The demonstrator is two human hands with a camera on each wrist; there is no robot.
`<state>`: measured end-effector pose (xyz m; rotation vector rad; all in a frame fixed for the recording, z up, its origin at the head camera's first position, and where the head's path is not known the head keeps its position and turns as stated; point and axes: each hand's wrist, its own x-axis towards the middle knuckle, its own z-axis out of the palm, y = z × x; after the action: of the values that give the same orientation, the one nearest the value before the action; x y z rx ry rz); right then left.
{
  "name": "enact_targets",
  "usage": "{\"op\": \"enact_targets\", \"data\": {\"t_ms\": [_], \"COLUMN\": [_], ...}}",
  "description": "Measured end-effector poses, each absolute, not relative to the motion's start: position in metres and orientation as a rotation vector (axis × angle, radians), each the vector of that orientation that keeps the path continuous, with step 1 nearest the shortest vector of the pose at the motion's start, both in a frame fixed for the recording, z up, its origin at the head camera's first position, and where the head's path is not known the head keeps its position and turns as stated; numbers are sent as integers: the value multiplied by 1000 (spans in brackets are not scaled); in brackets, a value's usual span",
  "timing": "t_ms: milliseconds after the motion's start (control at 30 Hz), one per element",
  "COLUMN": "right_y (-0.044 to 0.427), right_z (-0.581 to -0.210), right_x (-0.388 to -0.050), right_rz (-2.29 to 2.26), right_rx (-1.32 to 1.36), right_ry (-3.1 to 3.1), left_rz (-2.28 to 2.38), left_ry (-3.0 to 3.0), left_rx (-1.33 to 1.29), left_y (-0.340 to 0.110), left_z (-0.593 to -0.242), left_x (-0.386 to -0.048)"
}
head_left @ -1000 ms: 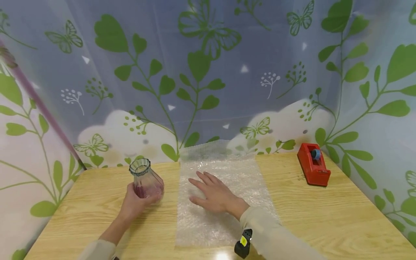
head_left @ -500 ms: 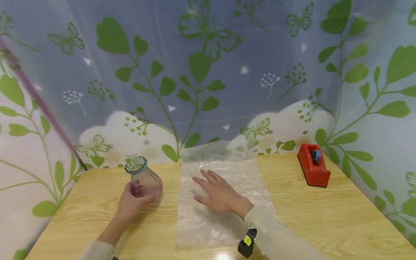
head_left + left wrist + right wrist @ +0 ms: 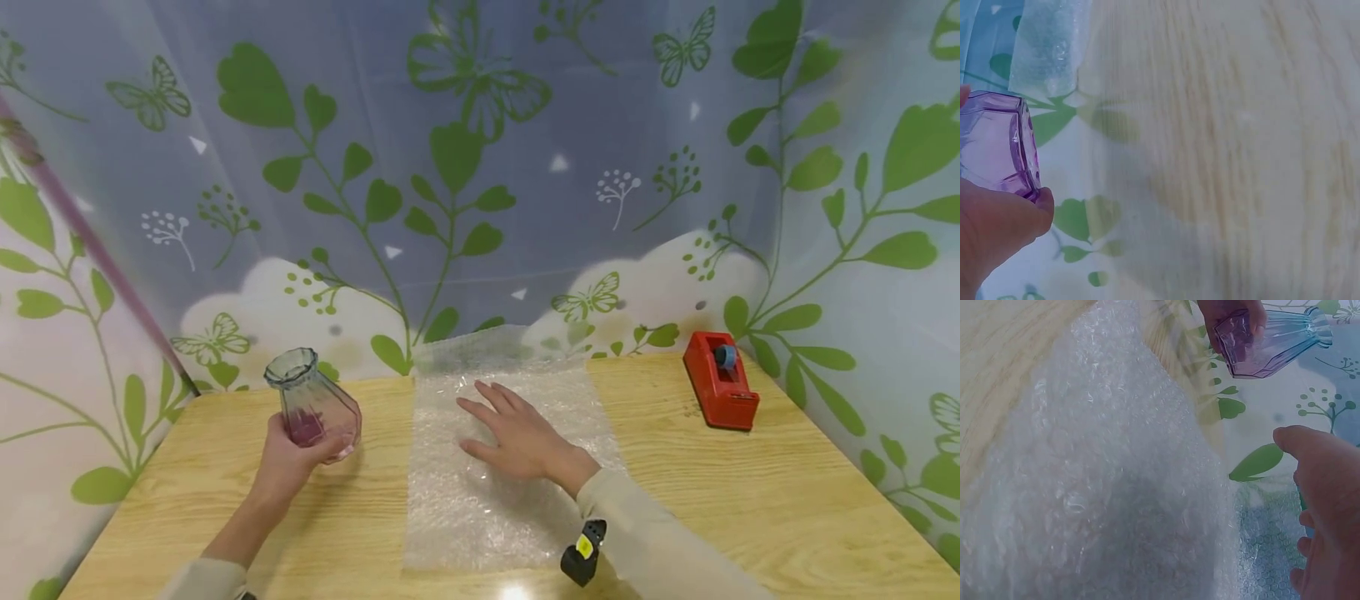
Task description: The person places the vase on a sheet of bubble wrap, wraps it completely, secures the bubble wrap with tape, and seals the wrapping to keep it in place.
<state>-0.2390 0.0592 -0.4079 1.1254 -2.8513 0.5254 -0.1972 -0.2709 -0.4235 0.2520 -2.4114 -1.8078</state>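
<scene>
My left hand grips the lower body of a faceted glass vase, bluish at its fluted rim and pink-purple at the base. The vase tilts, its rim toward the upper left. In the left wrist view the thumb lies against the purple base. A sheet of bubble wrap lies flat on the table, its far edge against the backdrop. Over the sheet my right hand is spread with fingers extended, holding nothing; the right wrist view shows the bubble wrap beside that hand.
A red tape dispenser with a blue-cored roll stands at the back right of the wooden table. A leaf-patterned cloth backdrop rises behind the table and along both sides.
My left hand has moved left and lifted the vase somewhat, which tilts more than before. My right hand has shifted slightly right over the bubble wrap.
</scene>
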Motion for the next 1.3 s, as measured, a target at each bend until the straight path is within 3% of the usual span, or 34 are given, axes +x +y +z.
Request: {"op": "enact_targets", "data": {"t_ms": [600, 1300], "right_y": [67, 106], "right_z": [-398, -386], "right_x": [-239, -242], "right_rz": [506, 492], "right_rx": [1124, 1002], "right_ry": [-2840, -2878], "left_rz": [-1843, -1843], "left_ry": [-2360, -2401], "left_rx": [276, -12], "left_y": [-265, -221], "left_z": [-417, -402], "left_x": [-194, -201]}}
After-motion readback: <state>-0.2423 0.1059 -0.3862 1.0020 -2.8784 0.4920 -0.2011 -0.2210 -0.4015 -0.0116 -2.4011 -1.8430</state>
